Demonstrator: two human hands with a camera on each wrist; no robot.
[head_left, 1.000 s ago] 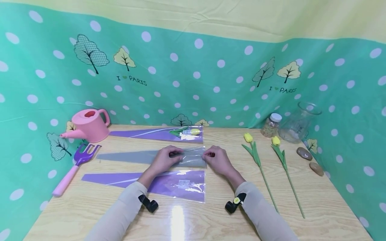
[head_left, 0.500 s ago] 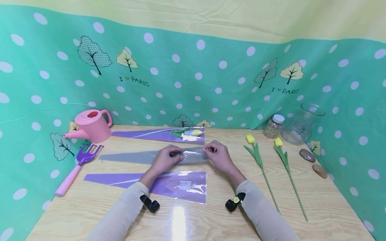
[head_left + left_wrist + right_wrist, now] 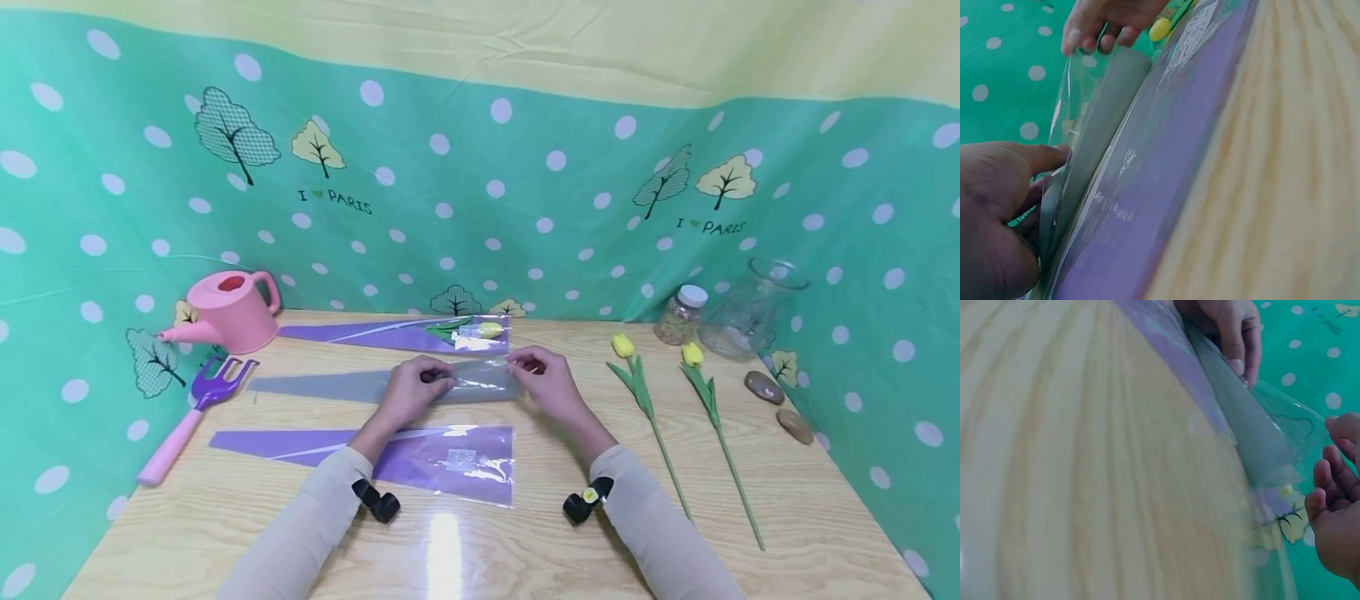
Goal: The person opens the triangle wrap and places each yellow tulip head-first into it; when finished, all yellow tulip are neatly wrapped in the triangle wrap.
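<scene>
Nearest, two sleeves (image 3: 292,533) are cut off by the lower edge. The left forearm crosses the near wrapper (image 3: 442,462), hiding part of its middle. Beyond it, the grey wrapper (image 3: 480,385) lies on the table (image 3: 360,575), its wide clear end raised between the hands. The left hand (image 3: 408,390) grips it between thumb and fingers, the fingertips partly hidden behind the film; the right hand (image 3: 551,385) pinches a film corner at the wide end. Compared with one second earlier, the right hand stands farther off, the wide end is lifted with it, and the gap to the near wrapper is broader; the left hand is little changed. At either side lie the fork (image 3: 201,400) and two loose tulips (image 3: 640,390). Farther back, the far wrapper (image 3: 382,335) contains a tulip, partly obscured by a label (image 3: 468,332). Rearmost stand the watering can (image 3: 236,317), left, and the jar (image 3: 678,318) and vase (image 3: 738,317), right; the vase's transparent outline is indistinct against the curtain (image 3: 480,242).
</scene>
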